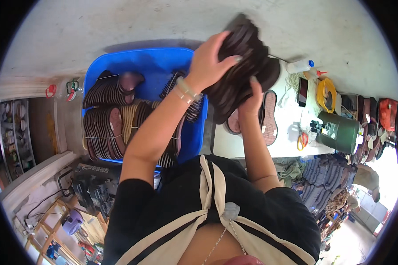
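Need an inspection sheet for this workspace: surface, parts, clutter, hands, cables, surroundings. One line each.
Surface: white tabletop, partly covered.
Job's things: stack of dark shoe soles held up; loose pinkish-brown sole on the table; blue bin with tied sole bundles.
Clutter: orange-handled scissors, dark phone, white bottle with blue cap, green container.
Hands: left hand and right hand both grip the stack.
Cables: thin dark cable, apparently, at lower left, away from the table.
Surroundings: shelving at far left; piled blue-grey fabric at right.
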{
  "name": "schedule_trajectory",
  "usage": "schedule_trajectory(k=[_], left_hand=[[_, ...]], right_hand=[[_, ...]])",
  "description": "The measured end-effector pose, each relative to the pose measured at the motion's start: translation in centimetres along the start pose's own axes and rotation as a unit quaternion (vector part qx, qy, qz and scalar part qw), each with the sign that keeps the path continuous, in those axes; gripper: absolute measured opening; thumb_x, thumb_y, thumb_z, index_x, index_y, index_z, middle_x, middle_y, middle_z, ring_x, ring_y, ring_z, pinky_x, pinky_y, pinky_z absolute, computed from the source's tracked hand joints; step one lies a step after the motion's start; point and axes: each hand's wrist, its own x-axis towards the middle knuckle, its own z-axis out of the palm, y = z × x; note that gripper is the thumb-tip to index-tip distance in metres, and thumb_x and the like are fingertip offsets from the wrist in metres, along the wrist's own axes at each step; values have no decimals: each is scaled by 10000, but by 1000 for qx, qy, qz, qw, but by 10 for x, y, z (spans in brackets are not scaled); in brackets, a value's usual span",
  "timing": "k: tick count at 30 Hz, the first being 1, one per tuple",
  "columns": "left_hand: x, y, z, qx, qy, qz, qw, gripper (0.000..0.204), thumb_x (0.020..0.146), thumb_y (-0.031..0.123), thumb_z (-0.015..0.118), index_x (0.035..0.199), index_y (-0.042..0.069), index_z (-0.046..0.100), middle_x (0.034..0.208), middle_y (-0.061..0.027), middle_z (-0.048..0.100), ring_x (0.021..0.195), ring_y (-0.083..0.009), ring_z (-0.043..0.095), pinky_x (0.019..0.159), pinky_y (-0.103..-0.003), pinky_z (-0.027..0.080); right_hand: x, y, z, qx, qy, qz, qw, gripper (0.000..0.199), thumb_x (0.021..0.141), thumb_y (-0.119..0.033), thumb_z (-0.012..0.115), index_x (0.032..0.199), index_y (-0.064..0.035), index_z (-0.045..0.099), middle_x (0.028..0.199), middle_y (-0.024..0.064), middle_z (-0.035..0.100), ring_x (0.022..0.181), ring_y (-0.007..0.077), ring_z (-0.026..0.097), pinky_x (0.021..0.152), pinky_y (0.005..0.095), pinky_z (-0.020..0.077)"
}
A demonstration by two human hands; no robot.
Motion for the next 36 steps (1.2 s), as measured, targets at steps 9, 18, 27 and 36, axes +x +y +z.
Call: schedule_trajectory(k=[9,18,27,36], left_hand=[[-34,102,137,-58,-102,186,975,510,768,212,713,1225,49,557,1102,-119,628,991,-287,601,886,-395,425],[-211,40,74,-12,-172,-170,970,378,820,105,626,1183,24,557,1151,-164,587,1093,-340,551,949,-406,432],[-267,48,109,86,-164,-238,953,460,826,153,639,1248,26,509,1246,-178,523,1160,-356,502,997,-396,396],[-214,23,205,223,-2,-295,929,748,774,233,705,1390,1,350,1315,-220,459,1229,-376,422,1048,-421,348]], right_hand=[[37,-27,-88,-249,-2,-102,963,569,975,-355,458,1417,-22,327,1426,118,383,1234,252,473,1039,382,392],[16,-50,-193,-531,-70,48,843,600,822,-149,671,1354,9,446,1337,188,496,1229,285,511,966,347,441],[13,-135,-274,-731,-87,-44,675,570,779,-172,719,1294,-30,521,1188,175,590,1069,284,595,894,393,486],[-17,-99,-312,-654,-153,63,738,797,743,-300,766,1373,22,398,1112,234,612,1014,328,611,886,382,476]])
